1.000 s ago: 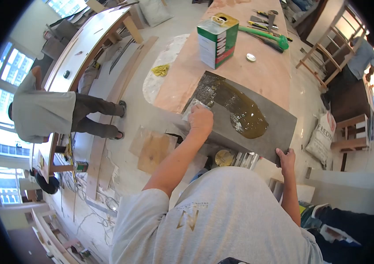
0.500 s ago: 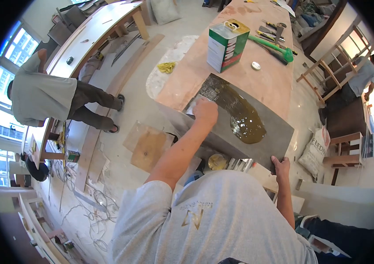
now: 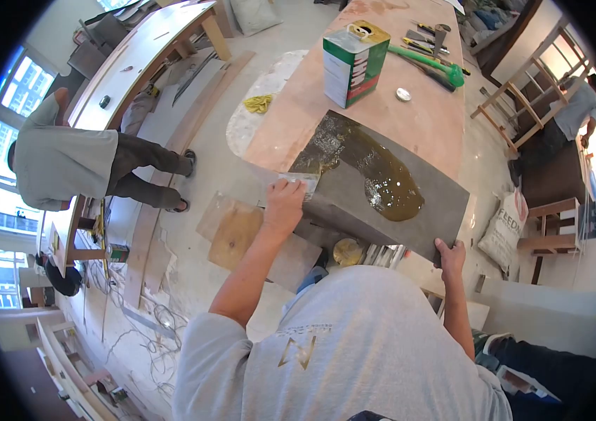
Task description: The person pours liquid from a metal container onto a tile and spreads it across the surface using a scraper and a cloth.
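A dark grey board (image 3: 438, 203) lies over the near end of the pinkish table, tilted in view. Wet brown-yellow glue (image 3: 388, 175) forms a long glossy pool on it, with a thinner smear toward the far left corner. My left hand (image 3: 285, 205) is closed around a pale, flat spreader (image 3: 306, 181) at the board's left edge, where the smear reaches. My right hand (image 3: 451, 258) grips the board's near right corner, thumb on top and fingers partly hidden beneath. Beyond the board stands a green and white metal can (image 3: 355, 67) with glue-stained top.
On the pinkish table (image 3: 284, 133) are a round lid (image 3: 402, 94), a green-handled hammer (image 3: 445, 70) and several hand tools. A yellow cloth (image 3: 259, 104) lies left. One person (image 3: 66, 165) bends over a long bench; another (image 3: 575, 112) is by a wooden ladder (image 3: 533, 112). Cables (image 3: 143, 344) cover the floor.
My left hand has pulled the spreader left and toward me, from the board's surface to its left edge. My right hand keeps its hold on the corner.
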The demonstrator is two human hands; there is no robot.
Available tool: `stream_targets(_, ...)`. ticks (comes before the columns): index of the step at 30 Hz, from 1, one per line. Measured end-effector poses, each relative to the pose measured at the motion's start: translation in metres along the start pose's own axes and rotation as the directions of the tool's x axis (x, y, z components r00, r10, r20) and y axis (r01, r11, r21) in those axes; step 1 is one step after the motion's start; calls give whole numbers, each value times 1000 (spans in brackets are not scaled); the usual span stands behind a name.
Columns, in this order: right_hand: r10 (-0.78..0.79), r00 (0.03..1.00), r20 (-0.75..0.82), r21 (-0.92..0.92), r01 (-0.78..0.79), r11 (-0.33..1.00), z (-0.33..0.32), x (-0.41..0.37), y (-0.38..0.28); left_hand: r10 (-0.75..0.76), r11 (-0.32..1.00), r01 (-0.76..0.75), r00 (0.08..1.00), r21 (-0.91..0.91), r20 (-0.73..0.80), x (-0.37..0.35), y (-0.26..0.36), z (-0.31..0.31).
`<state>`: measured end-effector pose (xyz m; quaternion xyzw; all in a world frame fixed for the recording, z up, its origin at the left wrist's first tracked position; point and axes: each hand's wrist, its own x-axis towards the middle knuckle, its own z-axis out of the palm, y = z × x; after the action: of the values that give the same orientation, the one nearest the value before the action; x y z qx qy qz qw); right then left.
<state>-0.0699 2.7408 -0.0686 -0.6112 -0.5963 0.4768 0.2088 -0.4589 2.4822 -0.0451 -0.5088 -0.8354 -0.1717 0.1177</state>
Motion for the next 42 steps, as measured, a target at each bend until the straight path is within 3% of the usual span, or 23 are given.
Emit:
stream_targets(4, -124, 991, -48, -47, 122, 991, 0, 18, 8, 111, 990, -118, 990, -75, -82, 1, -31, -4)
stream_targets(8, -30, 999, -12, -57, 29, 998, -2, 13, -10, 228, 962, -235, 971, -137, -64, -4, -39, -2)
stream_targets(16, -5, 1000, -19, -39, 5, 999, 1, 10, -14, 218, 954, -235, 970, -188, -109, -4, -34, -35)
stream_targets(20, 5, 1000, -2, -44, -5, 999, 1, 12, -12, 231, 946, -247, 968, -212, -100, 13, -23, -19)
stream_targets(23, 5, 1000, -2, -23, -5, 1000, 1, 12, -11, 181, 981, -172, 977, -86, 108, 10, 16, -17)
stream_targets(26, 17, 1000, 2, -22, -17, 1000, 4, 6, -16, 168, 969, -126, 967, -213, 191, 21, 49, -18)
stream_targets(30, 25, 1000, 10, 20, -25, 999, 4, 4, -12, -93, 984, 115, 983, -134, 158, 65, 42, 2)
stream_targets(32, 31, 999, 28, 34, -32, 999, 1, 4, -12, -296, 954, 301, 936, 0, 193, 82, 21, -1)
stream_targets(35, 47, 997, 60, 61, -50, 997, -2, 1, -11, -404, 913, 404, 876, 59, 263, 94, 5, -9)
stream_targets(39, 71, 997, 34, 7, -71, 997, -1, -6, -16, -245, 969, 226, 904, 94, 351, 80, 39, 15)
stream_targets(42, 66, 997, 28, 0, -66, 998, 0, -4, -16, -129, 991, 128, 927, 25, 353, 69, 126, 9)
